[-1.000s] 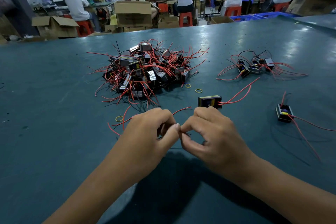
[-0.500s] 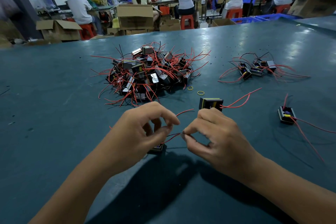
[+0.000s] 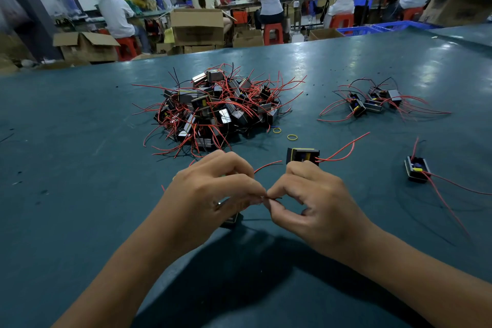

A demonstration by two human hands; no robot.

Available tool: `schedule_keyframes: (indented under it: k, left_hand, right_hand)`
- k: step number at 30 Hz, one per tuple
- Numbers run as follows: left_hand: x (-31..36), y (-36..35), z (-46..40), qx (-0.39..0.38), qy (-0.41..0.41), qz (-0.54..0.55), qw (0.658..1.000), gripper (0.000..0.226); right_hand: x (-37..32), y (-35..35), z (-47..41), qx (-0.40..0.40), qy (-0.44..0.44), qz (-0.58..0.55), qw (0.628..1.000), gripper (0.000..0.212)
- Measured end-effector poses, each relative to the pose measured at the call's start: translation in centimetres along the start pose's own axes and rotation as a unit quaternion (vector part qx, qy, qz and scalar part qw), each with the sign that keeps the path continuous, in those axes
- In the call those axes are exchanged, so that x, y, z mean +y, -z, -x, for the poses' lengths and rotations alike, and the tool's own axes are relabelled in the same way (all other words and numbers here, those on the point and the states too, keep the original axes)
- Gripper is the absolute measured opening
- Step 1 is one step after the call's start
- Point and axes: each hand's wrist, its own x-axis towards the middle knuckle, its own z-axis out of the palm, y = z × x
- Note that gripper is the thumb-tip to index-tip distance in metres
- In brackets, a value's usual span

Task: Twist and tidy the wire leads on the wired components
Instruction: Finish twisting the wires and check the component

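While hands meet fingertip to fingertip, left hand (image 3: 210, 194), right hand (image 3: 316, 202) pinch wire leads (image 3: 271, 197).

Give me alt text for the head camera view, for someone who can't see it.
Two bare hands, left hand and right hand, pinch thin wire leads between fingertips above a teal table. Beyond them lies a large pile of wired components with red leads, a smaller cluster to the right, and two yellow rubber bands.
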Motion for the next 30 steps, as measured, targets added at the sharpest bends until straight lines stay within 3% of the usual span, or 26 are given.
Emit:
schedule_keyframes:
  k: [4, 9, 15, 21, 24, 30]
  left_hand:
    - [0.2, 0.0, -0.1, 0.002, -0.043, -0.069, 0.997, 0.017]
    - [0.3, -0.1, -0.2, -0.004, -0.06, -0.073, 0.996, 0.02]
    - [0.9, -0.7, 0.0, -0.003, 0.028, 0.0, 1.0, 0.014]
    - [2.2, -1.8, -0.6, 0.076, 0.155, 0.065, 0.983, 0.012]
    - [2.7, -2.1, -0.4, 0.079, 0.133, 0.031, 0.987, 0.007]
    - [3.4, -2.0, -0.6, 0.083, 0.126, 0.009, 0.989, 0.018]
  right_hand:
    - [0.0, -0.1, 0.1, -0.007, -0.001, 0.0, 1.0, 0.004]
    - [-0.1, 0.0, 0.0, -0.01, 0.019, 0.009, 1.0, 0.006]
    - [-0.2, 0.0, 0.0, -0.008, -0.001, -0.003, 1.0, 0.007]
    - [-0.6, -0.4, -0.1, 0.036, -0.122, -0.093, 0.988, 0.008]
    - [-0.5, -0.5, -0.1, 0.039, -0.163, -0.126, 0.978, 0.008]
    - [-0.4, -0.3, -0.2, 0.048, -0.165, -0.124, 0.977, 0.008]
